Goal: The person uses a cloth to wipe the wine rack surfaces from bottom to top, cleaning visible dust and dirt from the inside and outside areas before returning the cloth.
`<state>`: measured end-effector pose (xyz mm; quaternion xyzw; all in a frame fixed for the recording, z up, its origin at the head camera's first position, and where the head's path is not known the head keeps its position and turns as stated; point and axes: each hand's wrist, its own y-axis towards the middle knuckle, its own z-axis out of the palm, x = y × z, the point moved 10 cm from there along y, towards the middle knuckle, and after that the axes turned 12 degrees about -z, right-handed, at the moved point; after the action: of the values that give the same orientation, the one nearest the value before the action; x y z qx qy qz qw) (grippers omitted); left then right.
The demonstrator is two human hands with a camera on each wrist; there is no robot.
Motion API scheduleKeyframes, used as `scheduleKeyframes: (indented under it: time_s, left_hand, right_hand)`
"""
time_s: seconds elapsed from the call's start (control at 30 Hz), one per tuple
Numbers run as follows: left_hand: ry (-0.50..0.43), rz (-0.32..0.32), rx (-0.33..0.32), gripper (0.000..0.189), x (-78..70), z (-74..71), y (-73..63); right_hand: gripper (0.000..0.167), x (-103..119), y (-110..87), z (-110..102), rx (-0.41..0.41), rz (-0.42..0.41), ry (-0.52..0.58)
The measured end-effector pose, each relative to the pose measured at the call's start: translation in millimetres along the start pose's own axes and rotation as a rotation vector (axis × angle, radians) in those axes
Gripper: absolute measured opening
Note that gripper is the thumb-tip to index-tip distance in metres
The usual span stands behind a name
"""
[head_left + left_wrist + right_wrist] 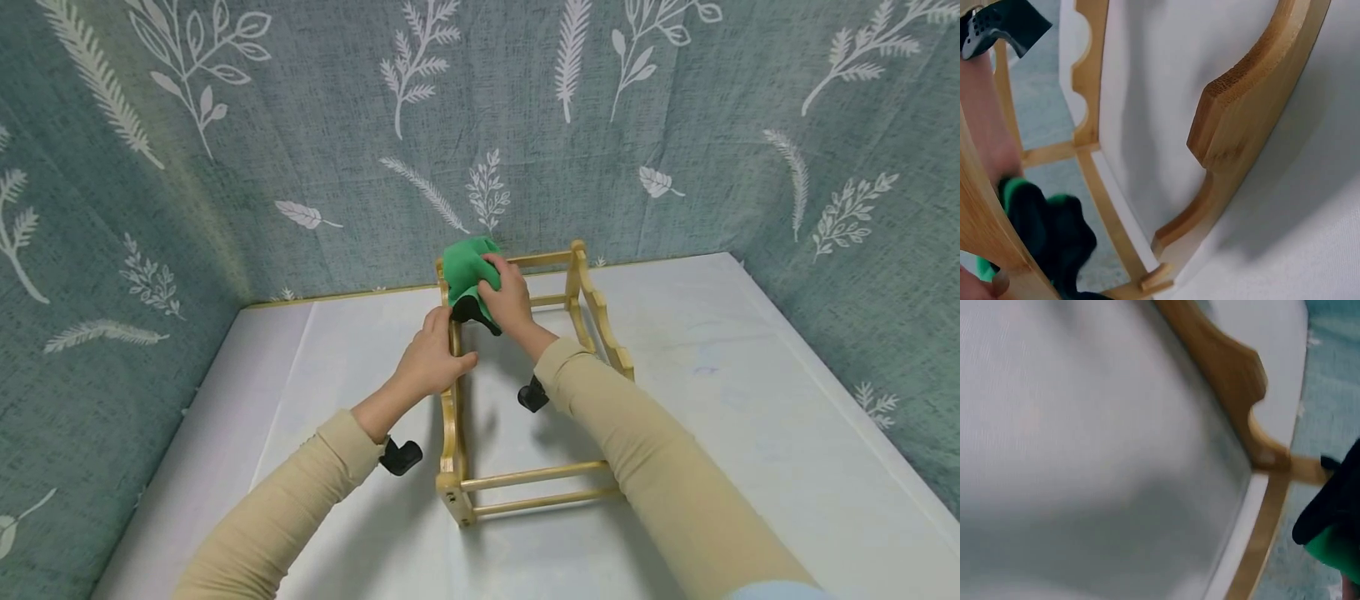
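Note:
A light wooden rack (536,476) with scalloped side rails stands on the white surface. At its far left corner, my right hand (512,293) grips a bunched green cloth (465,263) with black parts, pressed against the left side. My left hand (431,357) holds the left side rail nearer to me, its thumb over the inner side. In the left wrist view the dark side of the cloth (1050,228) shows behind a wooden piece. The right wrist view catches only an edge of the cloth (1335,540), beside the rack's corner (1269,462).
Black wrist-camera mounts (401,457) stick out below both forearms. A green leaf-patterned fabric (337,167) hangs as a wall behind the white surface (720,400) and along both sides. The rack's far end stands close to the back wall.

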<state>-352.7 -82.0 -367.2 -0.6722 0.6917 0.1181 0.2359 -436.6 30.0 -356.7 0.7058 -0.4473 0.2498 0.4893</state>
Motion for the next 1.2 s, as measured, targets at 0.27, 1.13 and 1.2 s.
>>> scheduleKeyframes:
  time_s: [0.27,1.13,1.2]
  left_hand:
    - [-0.010,0.013,0.006,0.081,-0.1,-0.1,0.0]
    - [0.035,-0.026,-0.012,0.079,1.1,-1.0,2.2]
    - [0.033,-0.021,-0.008,0.079,1.5,-0.8,2.2]
  right_hand:
    - [0.061,5,-4.9,23,0.054,0.114,0.088]
    - [0.048,-40,-9.1,-41,-0.358,0.256,0.105]
    - [0.048,-45,-12.6,-51,-0.412,0.266,0.145]
